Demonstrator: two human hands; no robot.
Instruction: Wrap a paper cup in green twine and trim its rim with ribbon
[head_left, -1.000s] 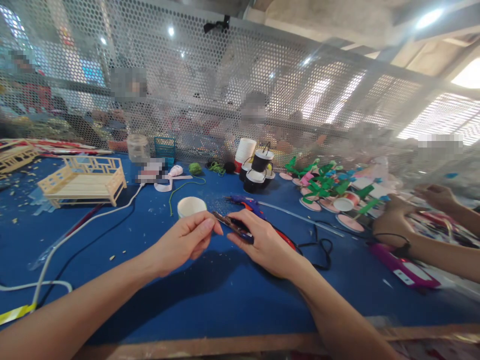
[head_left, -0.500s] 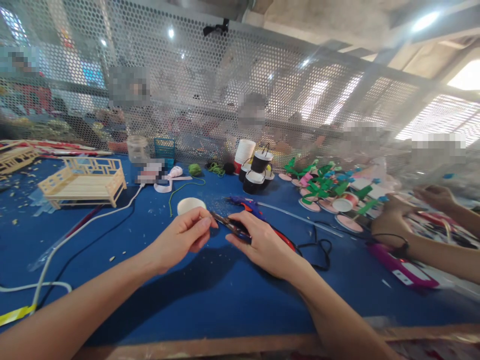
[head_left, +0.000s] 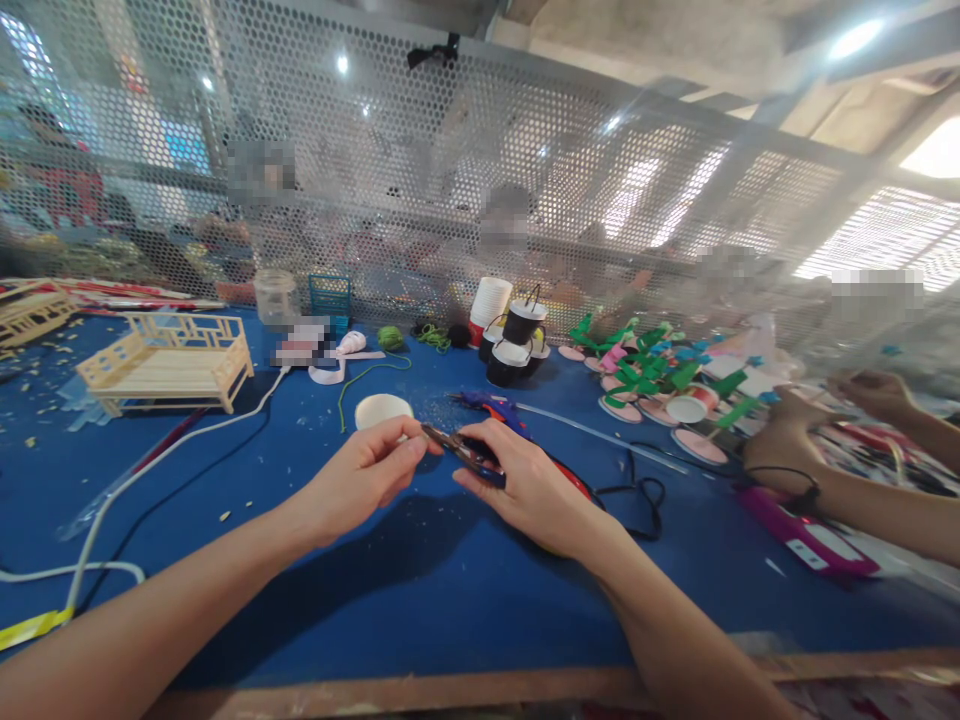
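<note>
My right hand (head_left: 517, 480) grips a pair of dark-handled pliers (head_left: 466, 452), their jaws pointing left toward my left fingertips. With thumb and index finger pinched, my left hand (head_left: 379, 465) meets the tip of the pliers; whatever lies in the pinch is too small to make out. Just behind my left fingers rests a white round cup or disc (head_left: 382, 409), its near edge partly covered. A blue and red glue gun (head_left: 499, 408) lies beyond my right hand, with a clear glue stick (head_left: 600, 436) stretching to the right.
A small wooden bed frame (head_left: 169, 365) stands at left beside a white cable (head_left: 180, 440). Black cups (head_left: 517, 345) are stacked at the back. Green paper plants (head_left: 637, 378) crowd the right, near a co-worker's arms (head_left: 855, 470) and a purple power strip (head_left: 806, 530). Perforated metal screen (head_left: 420, 180) behind.
My hands stay almost in place. The pliers have turned slightly at my left fingertips, and the left fingers have shifted a little. The co-worker's hands have barely moved.
</note>
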